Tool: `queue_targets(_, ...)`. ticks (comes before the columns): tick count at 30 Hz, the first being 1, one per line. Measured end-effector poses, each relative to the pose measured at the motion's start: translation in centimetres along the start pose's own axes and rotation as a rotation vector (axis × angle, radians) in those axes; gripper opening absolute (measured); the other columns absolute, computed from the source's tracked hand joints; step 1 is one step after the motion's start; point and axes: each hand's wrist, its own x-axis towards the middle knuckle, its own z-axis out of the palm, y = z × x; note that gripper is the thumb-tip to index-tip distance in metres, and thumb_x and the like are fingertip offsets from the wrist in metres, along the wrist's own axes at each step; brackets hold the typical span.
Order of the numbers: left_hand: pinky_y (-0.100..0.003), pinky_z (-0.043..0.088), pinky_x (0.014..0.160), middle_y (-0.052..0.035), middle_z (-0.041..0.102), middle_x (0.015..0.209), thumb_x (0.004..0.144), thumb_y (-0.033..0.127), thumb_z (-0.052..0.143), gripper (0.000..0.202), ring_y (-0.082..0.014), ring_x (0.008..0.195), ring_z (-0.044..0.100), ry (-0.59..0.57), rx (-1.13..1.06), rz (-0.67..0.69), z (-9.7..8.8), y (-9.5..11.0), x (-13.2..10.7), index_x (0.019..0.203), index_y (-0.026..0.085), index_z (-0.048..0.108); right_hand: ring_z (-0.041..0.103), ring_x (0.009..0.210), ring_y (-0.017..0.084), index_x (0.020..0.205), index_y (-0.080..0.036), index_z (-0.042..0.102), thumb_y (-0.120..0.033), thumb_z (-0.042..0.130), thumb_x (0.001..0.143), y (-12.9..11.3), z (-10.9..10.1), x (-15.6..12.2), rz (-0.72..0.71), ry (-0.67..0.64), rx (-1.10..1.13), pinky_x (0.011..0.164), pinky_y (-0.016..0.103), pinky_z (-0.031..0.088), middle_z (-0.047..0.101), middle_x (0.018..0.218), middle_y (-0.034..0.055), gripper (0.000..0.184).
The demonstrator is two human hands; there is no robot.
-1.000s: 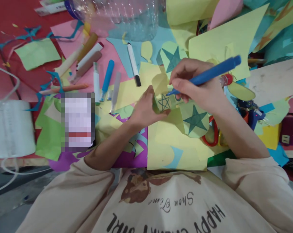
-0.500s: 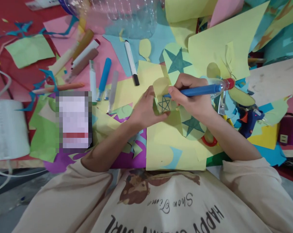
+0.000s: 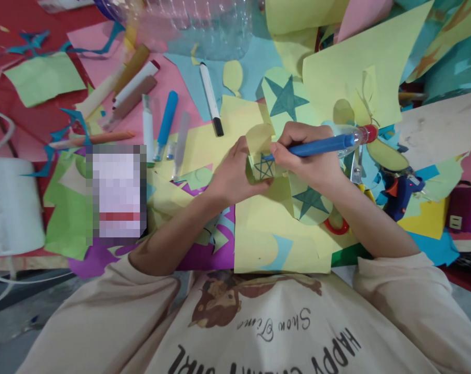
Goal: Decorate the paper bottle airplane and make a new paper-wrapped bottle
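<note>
My right hand [image 3: 311, 163] grips a blue marker [image 3: 321, 146], its tip resting on a small yellow-green paper piece [image 3: 262, 156] that bears an outlined star. My left hand [image 3: 235, 176] pinches that paper piece from the left, fingers closed on its edge. Two more paper cutouts with filled teal stars lie close by, one [image 3: 286, 98] just beyond my hands and one [image 3: 309, 200] under my right wrist. Everything rests on a large yellow sheet [image 3: 274, 244] in front of me.
Several markers and pens [image 3: 165, 124] lie scattered at the left, a black-tipped white marker [image 3: 211, 98] beyond. A clear plastic bottle [image 3: 196, 26] is at the top. A white spool [image 3: 11, 205] stands far left, red-handled scissors [image 3: 335, 226] and a glue gun [image 3: 399, 189] at the right.
The marker has tilted down from raised to nearly level, and its tip moved onto the outlined star. My left hand keeps holding the paper piece.
</note>
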Motion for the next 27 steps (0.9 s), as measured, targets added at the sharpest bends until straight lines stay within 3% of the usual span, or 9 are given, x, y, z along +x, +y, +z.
queue_targets(6,-0.044,0.055,0.096,-0.0087,0.059,0.120,0.066,0.039,0.077,0.068,-0.0336,0.118,0.061,0.012,0.035,0.016,0.13,-0.29,-0.03,0.124,0.022,0.047,0.038,0.051,0.010,0.055,-0.023,0.034,-0.025,0.063,0.083,0.45,-0.03,0.09,-0.048,0.012,0.031,0.052,0.028,0.034,0.041,0.053,-0.0050,0.040)
queue_targets(10,-0.044,0.054,0.096,-0.0085,0.059,0.122,0.067,0.042,0.077,0.070,-0.0336,0.118,0.060,0.018,0.033,0.027,0.13,-0.35,-0.09,0.126,0.023,0.045,0.041,0.051,0.010,0.056,-0.023,0.034,-0.025,0.060,0.085,0.36,0.03,0.10,-0.007,0.066,-0.011,0.052,0.028,0.035,0.044,0.053,-0.0046,0.039)
queue_targets(16,-0.044,0.054,0.097,-0.0085,0.057,0.125,0.070,0.043,0.075,0.068,-0.0345,0.122,0.059,0.004,0.044,0.033,0.07,-0.35,-0.07,0.127,0.023,0.045,0.039,0.049,0.011,0.056,-0.024,0.032,-0.022,0.058,0.084,0.46,0.20,0.14,-0.044,0.055,-0.009,0.050,0.029,0.034,0.042,0.052,-0.0046,0.038)
queue_targets(22,-0.044,0.055,0.097,-0.0090,0.060,0.122,0.066,0.037,0.076,0.067,-0.0335,0.121,0.060,0.005,0.037,0.029,-0.04,0.06,0.09,0.124,0.022,0.047,0.035,0.051,0.012,0.056,-0.025,0.032,-0.027,0.064,0.081,0.58,0.08,0.12,0.020,0.030,-0.053,0.049,0.029,0.037,0.039,0.052,-0.0041,0.041)
queue_targets(27,-0.045,0.057,0.094,-0.0098,0.060,0.120,0.065,0.036,0.075,0.066,-0.0344,0.118,0.062,0.002,0.036,0.011,-0.10,0.19,0.08,0.122,0.021,0.047,0.034,0.051,0.010,0.056,-0.023,0.034,-0.019,0.060,0.080,0.46,-0.06,0.06,-0.014,0.009,-0.021,0.050,0.027,0.034,0.038,0.053,-0.0052,0.036)
